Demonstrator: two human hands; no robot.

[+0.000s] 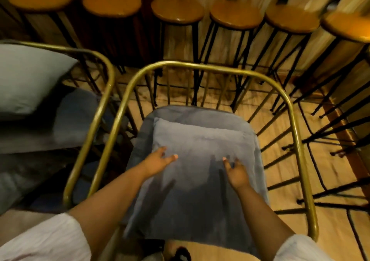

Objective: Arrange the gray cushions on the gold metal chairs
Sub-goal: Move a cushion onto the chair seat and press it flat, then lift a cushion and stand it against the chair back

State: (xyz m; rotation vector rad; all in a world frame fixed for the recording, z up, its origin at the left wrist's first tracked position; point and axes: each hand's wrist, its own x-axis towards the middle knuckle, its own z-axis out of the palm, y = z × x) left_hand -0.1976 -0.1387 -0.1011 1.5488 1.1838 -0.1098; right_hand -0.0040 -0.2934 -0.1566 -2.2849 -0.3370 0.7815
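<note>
A gold metal chair (200, 65) with a curved rail stands right below me. A gray cushion (202, 138) lies flat on its gray seat pad (192, 212). My left hand (158, 159) rests on the cushion's near left part, fingers spread. At the near right part my right hand (236, 172) hovers over or touches the cushion, fingers apart. Neither hand grips anything. To the left, a second gold chair (104, 92) holds another gray cushion (30, 78) leaning against its back.
A row of round wooden bar stools (177, 10) with thin black legs lines the far side, close behind the chair backs. More black stool legs (330, 140) crowd the right. The floor (280, 180) is light wood. A sandalled foot (178, 250) shows under the seat.
</note>
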